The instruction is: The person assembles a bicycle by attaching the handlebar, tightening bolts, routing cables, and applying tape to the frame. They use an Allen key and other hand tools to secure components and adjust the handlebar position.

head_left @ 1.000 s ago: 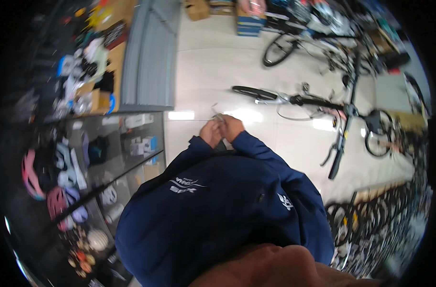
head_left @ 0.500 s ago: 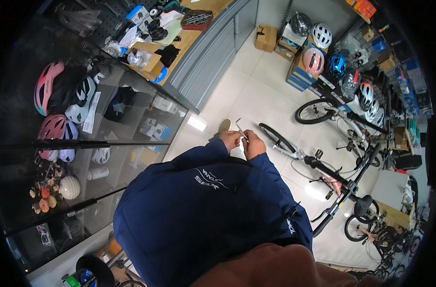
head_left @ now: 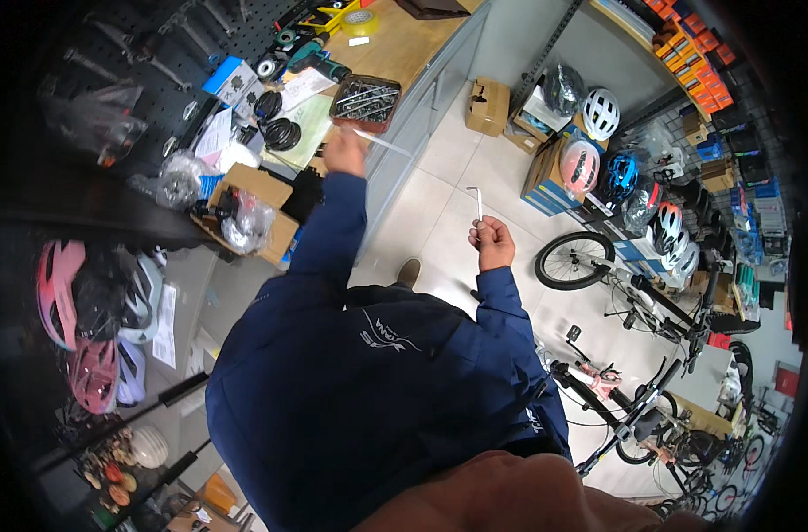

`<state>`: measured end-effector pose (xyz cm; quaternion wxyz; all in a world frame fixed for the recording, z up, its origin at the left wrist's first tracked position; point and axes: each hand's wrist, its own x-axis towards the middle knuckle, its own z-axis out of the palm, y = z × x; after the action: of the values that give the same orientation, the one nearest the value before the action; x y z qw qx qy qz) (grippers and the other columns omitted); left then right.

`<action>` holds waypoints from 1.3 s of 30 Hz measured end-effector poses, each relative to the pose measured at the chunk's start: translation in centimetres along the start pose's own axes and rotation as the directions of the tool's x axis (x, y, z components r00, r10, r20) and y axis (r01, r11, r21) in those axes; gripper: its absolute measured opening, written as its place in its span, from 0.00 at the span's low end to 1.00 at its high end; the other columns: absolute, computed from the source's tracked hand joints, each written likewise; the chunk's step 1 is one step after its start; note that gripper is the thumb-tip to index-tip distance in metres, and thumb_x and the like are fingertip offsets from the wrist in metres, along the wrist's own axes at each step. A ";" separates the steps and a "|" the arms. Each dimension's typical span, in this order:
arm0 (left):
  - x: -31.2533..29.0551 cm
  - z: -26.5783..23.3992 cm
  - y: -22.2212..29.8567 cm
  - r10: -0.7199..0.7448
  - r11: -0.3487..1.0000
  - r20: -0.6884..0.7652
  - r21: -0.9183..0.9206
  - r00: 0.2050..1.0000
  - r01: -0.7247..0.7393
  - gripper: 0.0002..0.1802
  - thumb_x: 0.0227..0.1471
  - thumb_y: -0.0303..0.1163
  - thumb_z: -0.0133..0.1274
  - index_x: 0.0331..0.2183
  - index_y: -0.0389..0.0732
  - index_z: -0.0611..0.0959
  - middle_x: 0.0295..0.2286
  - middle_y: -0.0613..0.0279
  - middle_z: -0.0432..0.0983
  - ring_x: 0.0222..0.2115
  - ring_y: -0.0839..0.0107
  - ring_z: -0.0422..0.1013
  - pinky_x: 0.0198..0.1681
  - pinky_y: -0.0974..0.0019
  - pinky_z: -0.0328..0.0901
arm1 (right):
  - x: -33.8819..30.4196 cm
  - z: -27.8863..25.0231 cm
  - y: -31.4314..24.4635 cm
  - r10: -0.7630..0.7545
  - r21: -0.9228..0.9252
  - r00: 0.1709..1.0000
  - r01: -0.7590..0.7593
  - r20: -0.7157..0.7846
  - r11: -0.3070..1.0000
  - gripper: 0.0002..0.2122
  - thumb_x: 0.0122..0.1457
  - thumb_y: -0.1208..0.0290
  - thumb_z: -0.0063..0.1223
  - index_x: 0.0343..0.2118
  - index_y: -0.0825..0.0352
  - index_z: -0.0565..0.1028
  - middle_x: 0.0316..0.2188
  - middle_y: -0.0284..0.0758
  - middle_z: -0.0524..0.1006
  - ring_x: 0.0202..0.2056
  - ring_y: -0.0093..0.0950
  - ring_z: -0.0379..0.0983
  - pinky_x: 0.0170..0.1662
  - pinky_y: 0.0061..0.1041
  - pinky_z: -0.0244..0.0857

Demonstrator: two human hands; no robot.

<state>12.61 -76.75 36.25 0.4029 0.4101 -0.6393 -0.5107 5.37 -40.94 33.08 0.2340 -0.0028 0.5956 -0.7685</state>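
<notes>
My right hand (head_left: 494, 243) is closed in a pinch on a silver L-shaped hex key (head_left: 480, 204), its short bent end pointing up over the floor. At the workbench (head_left: 421, 55), my left hand (head_left: 344, 152) is smeared by motion. From its fingers a thin, pale metal rod (head_left: 386, 144) sticks out to the right, too blurred to tell its exact kind. Just beyond the left hand lies a reddish-brown tray (head_left: 334, 113) full of metal tools, several looking like hex keys. I cannot tell whether the hand touches the tray.
A cordless drill (head_left: 320, 62), yellow tape (head_left: 359, 21), black cable coils (head_left: 282, 134) and an open cardboard box (head_left: 284, 232) sit on the bench. Helmets (head_left: 581, 167) on boxes line the right side. Bicycles (head_left: 599, 377) stand right of me; a glass cabinet with helmets is at left.
My hands were together in front of my chest. The left has moved up and left to the tray on the bench; the right has risen slightly rightward with the hex key. The view has shifted.
</notes>
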 end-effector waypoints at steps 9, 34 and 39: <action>17.4 4.6 -2.9 -0.220 0.974 -0.062 -0.065 0.974 0.216 0.19 0.58 0.37 0.53 0.23 0.32 0.82 0.17 0.56 0.77 0.16 0.65 0.75 0.23 0.61 0.70 | -0.4 -11.1 7.9 0.251 0.026 0.939 -0.252 -0.236 0.967 0.09 0.64 0.77 0.58 0.45 0.70 0.75 0.35 0.40 0.82 0.29 0.27 0.78 0.32 0.26 0.77; -0.1 16.3 8.7 -0.002 0.862 0.690 -0.365 0.724 0.351 0.19 0.68 0.35 0.45 0.22 0.47 0.67 0.19 0.69 0.60 0.24 0.74 0.60 0.28 0.68 0.58 | -23.7 -23.7 21.1 0.306 -0.057 0.451 -0.631 -0.838 0.773 0.11 0.58 0.74 0.57 0.44 0.63 0.80 0.33 0.32 0.82 0.32 0.26 0.79 0.34 0.29 0.77; -15.5 16.7 22.7 0.438 0.590 0.894 -0.366 0.096 0.719 0.26 0.69 0.47 0.41 0.18 0.49 0.68 0.19 0.68 0.60 0.34 0.68 0.61 0.43 0.64 0.58 | -31.9 -21.1 21.5 -0.065 -0.174 0.173 -0.747 -0.983 0.642 0.12 0.59 0.60 0.58 0.39 0.63 0.81 0.31 0.40 0.84 0.35 0.37 0.82 0.42 0.34 0.74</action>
<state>-0.30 -53.59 54.52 -0.0635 -0.1937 -0.3773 -0.9034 35.43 -13.94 15.99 -0.0026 0.5218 0.8105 -0.2662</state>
